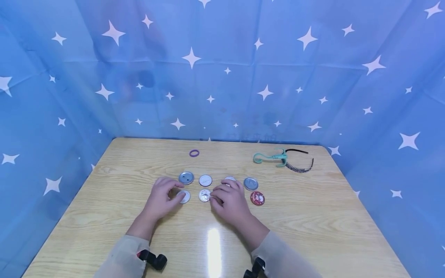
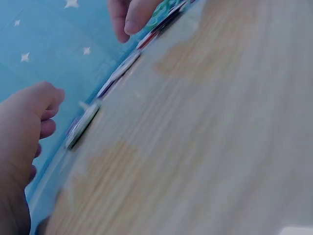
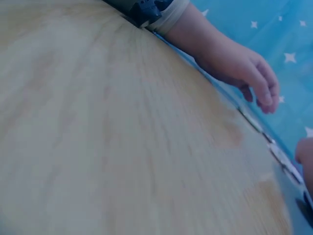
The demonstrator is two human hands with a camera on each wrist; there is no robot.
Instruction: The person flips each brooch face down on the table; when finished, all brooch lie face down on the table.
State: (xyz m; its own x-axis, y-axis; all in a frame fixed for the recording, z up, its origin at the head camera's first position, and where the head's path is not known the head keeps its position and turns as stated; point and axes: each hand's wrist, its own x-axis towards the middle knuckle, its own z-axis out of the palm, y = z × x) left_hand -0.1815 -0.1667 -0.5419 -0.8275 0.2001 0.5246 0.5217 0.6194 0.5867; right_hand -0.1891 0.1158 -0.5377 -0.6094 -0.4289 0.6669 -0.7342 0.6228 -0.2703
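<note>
In the head view, several round pin badges lie in two loose rows. My left hand [image 1: 161, 199] is held over the left end, its thumb overlapping the edge of a white badge [image 1: 185, 197]; the left wrist view has loosely bent fingers apart from the badge [image 2: 83, 126]. Just behind is a grey metal-backed badge [image 1: 186, 177]. My right hand [image 1: 230, 201] has its fingertips right at the edge of a printed silvery badge [image 1: 204, 195], fingers loosely bent. It partly hides another white badge [image 1: 230, 178]. A white badge [image 1: 205, 180] lies between the hands.
To the right of my right hand are a grey-backed badge [image 1: 250, 183] and a red printed badge [image 1: 257, 198]. Farther back lie a purple ring-shaped band [image 1: 194, 153], a teal curled piece [image 1: 269, 156] and a black toothed headband [image 1: 299, 169]. A blue star-printed cloth [image 1: 222, 77] hangs behind the wooden table [image 1: 313, 231].
</note>
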